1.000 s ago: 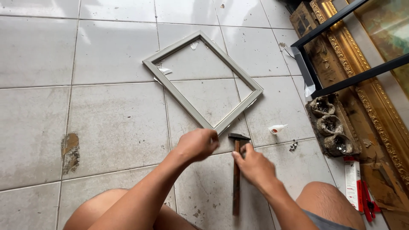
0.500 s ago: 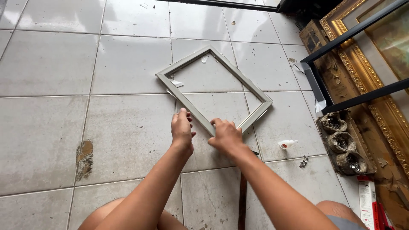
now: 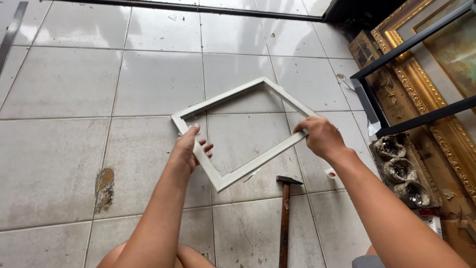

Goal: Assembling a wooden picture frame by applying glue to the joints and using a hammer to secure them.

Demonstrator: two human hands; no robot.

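A pale grey rectangular picture frame point(image 3: 233, 97) hangs above the tiled floor, turned so one corner points toward me. My left hand point(image 3: 188, 149) grips its left rail near the left corner. My right hand point(image 3: 320, 136) holds the right corner. A hammer point(image 3: 285, 218) with a wooden handle and dark head lies on the tile just below the frame's near corner, untouched by either hand.
Ornate gold picture frames point(image 3: 421, 74) and a black metal stand point(image 3: 396, 54) lean at the right. A small dirty tray with lumps point(image 3: 404, 171) sits beside them. A brown stain point(image 3: 104, 188) marks a tile at the left. My knees show at the bottom edge.
The frame lay flat on the floor; both hands have taken hold of it, lifted it and turned it. The right hand has let go of the hammer, which now lies on the tile.
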